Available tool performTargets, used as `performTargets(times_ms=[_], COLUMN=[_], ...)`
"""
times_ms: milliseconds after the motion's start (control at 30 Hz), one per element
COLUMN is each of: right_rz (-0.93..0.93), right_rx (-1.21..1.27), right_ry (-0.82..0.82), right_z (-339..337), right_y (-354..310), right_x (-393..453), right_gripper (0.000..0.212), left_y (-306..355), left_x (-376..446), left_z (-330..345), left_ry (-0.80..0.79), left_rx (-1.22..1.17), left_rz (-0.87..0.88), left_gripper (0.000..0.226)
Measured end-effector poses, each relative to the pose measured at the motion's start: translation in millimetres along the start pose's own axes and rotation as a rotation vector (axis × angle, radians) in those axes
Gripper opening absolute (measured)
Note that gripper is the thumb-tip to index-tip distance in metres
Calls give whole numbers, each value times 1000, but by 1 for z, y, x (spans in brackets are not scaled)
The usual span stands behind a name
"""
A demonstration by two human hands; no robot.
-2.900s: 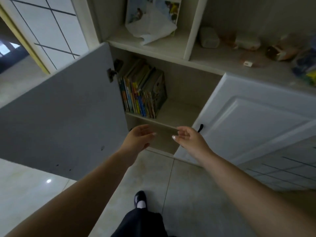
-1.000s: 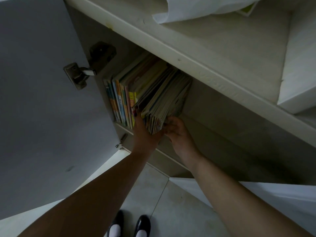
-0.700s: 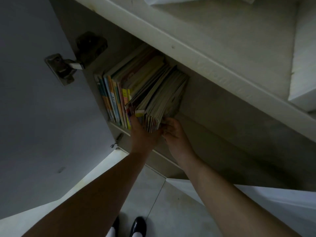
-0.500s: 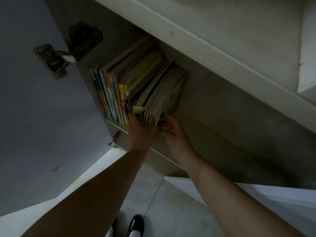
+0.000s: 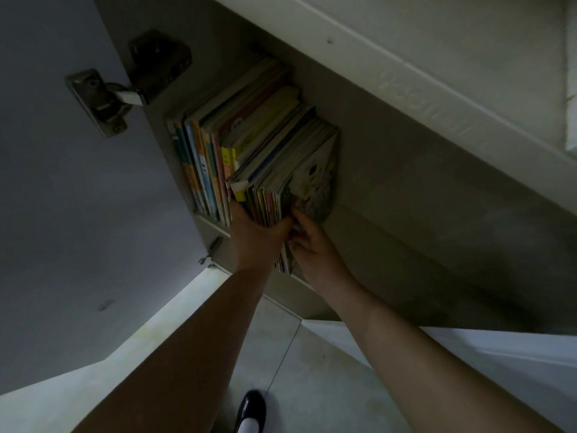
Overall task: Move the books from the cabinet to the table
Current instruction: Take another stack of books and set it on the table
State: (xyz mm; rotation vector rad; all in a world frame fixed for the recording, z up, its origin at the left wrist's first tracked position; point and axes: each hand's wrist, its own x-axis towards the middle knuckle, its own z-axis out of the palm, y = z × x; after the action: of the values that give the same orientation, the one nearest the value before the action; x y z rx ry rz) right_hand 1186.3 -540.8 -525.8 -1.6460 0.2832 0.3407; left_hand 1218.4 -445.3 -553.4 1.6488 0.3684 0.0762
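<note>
A: What surrounds the books?

B: The open grey cabinet door fills the left side, fixed by one dark metal hinge at its top corner. A thick pale wooden shelf board slants across overhead and roofs the dim cabinet compartment. At the bottom right a white panelled door stands open below the opening. Under the arms there is pale tiled floor and one black shoe with a white sock.

A: And the books themselves?

B: They stand upright on the compartment's shelf, packed against its left wall. The row of colourful thin books with bright spines stays against the wall; I count roughly seven spines there, though the dim light blurs them. To their right a bundle of thin paperback books leans forward with its lower edge past the shelf lip. There are too many thin ones to count.

A: The hands?

B: Two. The left hand grips the bundle's bottom left edge, fingers tucked between it and the standing row. The right hand pinches the bundle's right side, fingers curled on the outermost cover.

A: Anything blocking them?

B: The shelf board hangs close above the book tops, and the standing row presses against the bundle's left.
</note>
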Motion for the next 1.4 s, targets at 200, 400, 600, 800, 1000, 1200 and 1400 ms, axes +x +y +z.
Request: performTargets(times_ms=[200, 400, 600, 800, 1000, 1200, 1400], right_rz=[12, 147, 230, 396, 461, 441, 452], right_rx=[-54, -69, -237, -34, 376, 416, 296], right_ry=[2, 129, 221, 149, -100, -74, 151], right_z=[-10, -27, -55, -69, -61, -27, 10], right_y=[-8, -10, -5, -4, 0, -10, -19], right_x=[-21, -56, -111, -147, -203, -242, -284], right_gripper=[52, 74, 87, 93, 115, 51, 88], left_y=[23, 33, 53, 82, 99, 108, 112], left_x=[-16, -56, -97, -124, -146, -151, -145], left_z=[-17, -53, -100, -133, -166, -189, -209], left_ry=[-77, -193, -305, -444, -479, -564, -798], left_rx=[-41, -98, -128, -128, -209, -194, -135], left_rz=[-154, -343, -444, -469, -505, -573, -595], left_gripper=[59, 59, 51, 49, 45, 54, 41])
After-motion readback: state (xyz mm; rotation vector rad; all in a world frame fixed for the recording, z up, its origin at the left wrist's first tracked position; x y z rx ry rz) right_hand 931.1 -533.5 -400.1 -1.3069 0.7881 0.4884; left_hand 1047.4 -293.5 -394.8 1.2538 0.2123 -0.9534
